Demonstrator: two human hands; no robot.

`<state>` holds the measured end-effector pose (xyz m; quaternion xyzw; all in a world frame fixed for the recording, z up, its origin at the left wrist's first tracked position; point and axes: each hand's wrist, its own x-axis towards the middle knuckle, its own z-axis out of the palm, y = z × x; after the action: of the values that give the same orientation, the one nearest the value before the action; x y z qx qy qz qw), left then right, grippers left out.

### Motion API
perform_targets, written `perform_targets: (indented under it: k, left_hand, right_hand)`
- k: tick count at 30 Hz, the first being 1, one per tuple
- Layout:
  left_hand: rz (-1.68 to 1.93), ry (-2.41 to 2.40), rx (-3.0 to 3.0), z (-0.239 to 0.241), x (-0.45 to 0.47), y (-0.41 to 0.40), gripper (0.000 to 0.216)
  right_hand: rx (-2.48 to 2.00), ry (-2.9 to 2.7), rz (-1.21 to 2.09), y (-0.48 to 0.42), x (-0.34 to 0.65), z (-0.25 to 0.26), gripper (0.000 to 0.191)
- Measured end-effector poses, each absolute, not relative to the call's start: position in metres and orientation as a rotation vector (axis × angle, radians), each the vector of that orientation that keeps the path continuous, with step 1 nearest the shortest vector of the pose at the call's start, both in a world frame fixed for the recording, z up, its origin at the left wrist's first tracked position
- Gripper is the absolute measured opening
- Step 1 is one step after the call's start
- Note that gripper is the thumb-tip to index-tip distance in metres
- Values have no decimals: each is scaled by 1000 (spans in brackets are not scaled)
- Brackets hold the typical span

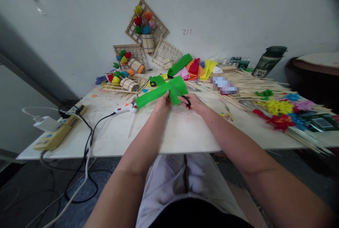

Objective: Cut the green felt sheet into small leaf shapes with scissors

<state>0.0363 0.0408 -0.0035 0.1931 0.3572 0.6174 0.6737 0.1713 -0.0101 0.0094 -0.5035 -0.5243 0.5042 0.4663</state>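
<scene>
- Pinching the green sheet (150, 96) by its near edge, my left hand (162, 103) is clamped on it, out over the middle of the worktop (185, 138).
- And my right hand (194, 103) is wrapped around the black handle of the scissors (188, 101), blades lying across the sheet's right part; whether they're parted, I can't tell!
- Near the sheet's left end, a white glue gun (124, 109), black cord (95, 125) running left.
- Over on the right, a yellow flower (278, 107) beside a red one (281, 123).

Pixelated item (224, 84) among sticks (249, 87) (details unreadable)
</scene>
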Motion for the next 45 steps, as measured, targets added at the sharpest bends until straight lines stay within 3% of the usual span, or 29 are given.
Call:
perform_targets:
  k: [27, 45]
  left_hand:
    - [1487, 804, 301, 3, 31, 43, 8]
    - [1420, 780, 378, 5, 42, 29, 15]
  right_hand:
    - [-1253, -1327, 1251, -13, 171, 11, 27]
    - [-1167, -1236, 1259, -3, 176, -1, 45]
